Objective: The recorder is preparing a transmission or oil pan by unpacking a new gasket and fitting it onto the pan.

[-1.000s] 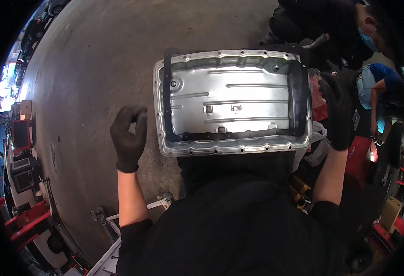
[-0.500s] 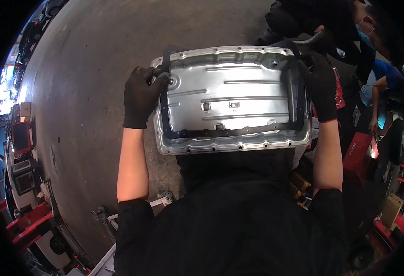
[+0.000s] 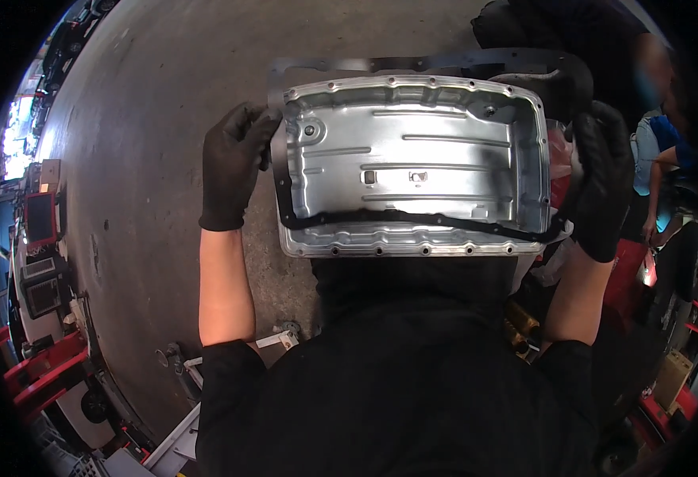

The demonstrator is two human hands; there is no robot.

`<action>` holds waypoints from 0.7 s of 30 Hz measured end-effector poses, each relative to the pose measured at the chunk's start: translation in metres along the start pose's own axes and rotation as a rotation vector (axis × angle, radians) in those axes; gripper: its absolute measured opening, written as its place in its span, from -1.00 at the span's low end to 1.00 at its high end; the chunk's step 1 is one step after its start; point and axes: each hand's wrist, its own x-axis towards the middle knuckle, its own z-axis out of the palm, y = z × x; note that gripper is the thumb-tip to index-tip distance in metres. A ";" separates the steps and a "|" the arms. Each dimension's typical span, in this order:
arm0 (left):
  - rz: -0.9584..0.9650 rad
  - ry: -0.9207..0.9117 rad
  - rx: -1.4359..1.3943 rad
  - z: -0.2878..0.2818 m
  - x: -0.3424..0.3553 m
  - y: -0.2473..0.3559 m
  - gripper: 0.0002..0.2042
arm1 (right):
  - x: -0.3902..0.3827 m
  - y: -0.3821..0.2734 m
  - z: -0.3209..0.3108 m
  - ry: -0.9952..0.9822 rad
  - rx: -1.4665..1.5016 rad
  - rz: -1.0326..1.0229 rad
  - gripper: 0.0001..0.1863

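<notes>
While two hands hold one gasket, one pan beneath.

Black-gloved left hand pinches one side of a thin black rectangular gasket, black-gloved right hand has the other, and it spans a silver rectangular metal pan, far strip showing past the pan's far edge!

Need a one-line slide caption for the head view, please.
Gloved left hand and right hand hold a dark gasket over a silver pan, the two out of line.
</notes>
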 end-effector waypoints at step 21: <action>-0.140 0.051 0.059 -0.016 -0.017 -0.057 -0.77 | -0.025 0.086 0.004 -0.111 -0.176 -0.041 -0.71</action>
